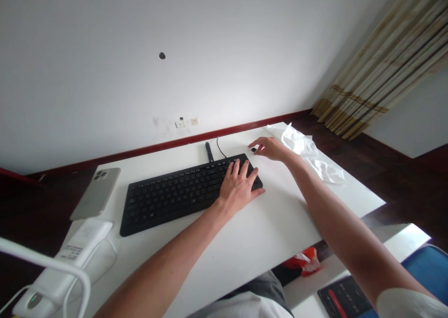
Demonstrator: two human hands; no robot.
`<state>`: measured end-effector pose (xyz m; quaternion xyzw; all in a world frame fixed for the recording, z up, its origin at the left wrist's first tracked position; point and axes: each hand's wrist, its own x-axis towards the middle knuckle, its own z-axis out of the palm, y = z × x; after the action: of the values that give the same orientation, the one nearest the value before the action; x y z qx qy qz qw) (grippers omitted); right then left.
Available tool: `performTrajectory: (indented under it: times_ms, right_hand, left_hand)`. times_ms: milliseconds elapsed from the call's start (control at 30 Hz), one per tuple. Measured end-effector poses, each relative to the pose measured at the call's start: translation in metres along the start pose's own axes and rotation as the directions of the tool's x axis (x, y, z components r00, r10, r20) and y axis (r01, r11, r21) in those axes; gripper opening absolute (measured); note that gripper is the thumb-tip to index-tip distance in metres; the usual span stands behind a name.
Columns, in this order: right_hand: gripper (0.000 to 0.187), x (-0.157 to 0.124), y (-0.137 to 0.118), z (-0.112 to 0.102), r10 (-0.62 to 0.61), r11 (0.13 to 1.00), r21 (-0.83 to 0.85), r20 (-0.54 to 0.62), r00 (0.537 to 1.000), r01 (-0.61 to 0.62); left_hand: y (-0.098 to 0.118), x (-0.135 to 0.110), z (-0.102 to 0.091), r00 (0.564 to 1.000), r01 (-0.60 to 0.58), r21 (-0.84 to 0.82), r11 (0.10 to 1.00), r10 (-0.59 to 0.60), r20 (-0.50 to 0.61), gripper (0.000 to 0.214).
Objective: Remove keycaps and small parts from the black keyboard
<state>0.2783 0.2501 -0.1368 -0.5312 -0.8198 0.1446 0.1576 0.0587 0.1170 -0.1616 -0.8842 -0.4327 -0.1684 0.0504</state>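
One hand, the left (238, 189): resting on the right end of a black keyboard (175, 196), fingers curved and spread apart on the keys.
Other hand, the right (271, 149): stretched past the keyboard, fingers loosely together, their tips at a small black piece (253, 149); cannot tell if they clamp it.
Desk: a white desk (280, 206) bears a silver phone (96, 193) left of the keyboard, a white charger (84, 243) nearer the person, and crumpled white tissue (301, 143) just beyond the right hand.
Room: white wall (105, 66), dark red skirting (175, 143), striped curtain (378, 61), dark wood floor (378, 168).
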Motion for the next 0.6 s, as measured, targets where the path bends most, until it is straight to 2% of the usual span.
performTrajectory:
  times_ms: [133,233,300,400,467,600]
  right_hand:
    - [0.025,0.001,-0.001,0.002,0.025,1.0,0.015,-0.031,0.999,-0.025]
    - [0.019,0.002,-0.005,0.001,0.065,0.978,0.199,-0.044,0.997,-0.055]
    - [0.024,0.002,-0.009,-0.001,0.061,0.904,0.424,0.018,0.998,-0.063]
    - [0.041,0.001,-0.016,-0.004,-0.008,0.698,0.71,0.147,0.989,-0.1]
    - [0.047,0.0,-0.02,-0.005,-0.053,0.603,0.789,0.188,0.981,-0.119]
    - [0.047,-0.002,-0.025,-0.007,-0.112,0.516,0.844,0.231,0.967,-0.142]
  left_hand:
    - [0.001,0.0,0.002,1.0,0.013,0.005,1.0,-0.013,-0.006,0.065]
    - [0.003,-0.002,0.002,1.0,0.023,0.013,1.0,-0.023,-0.021,0.065]
    - [0.005,-0.004,0.001,0.999,0.029,0.019,0.999,-0.028,-0.025,0.065]
    - [0.01,-0.007,-0.001,0.999,0.032,0.033,0.999,-0.032,-0.019,0.061]
    - [0.013,-0.009,-0.001,1.0,0.026,0.045,0.999,-0.025,-0.019,0.058]
    - [0.014,-0.01,-0.003,1.0,0.018,0.052,0.999,-0.017,-0.025,0.055]
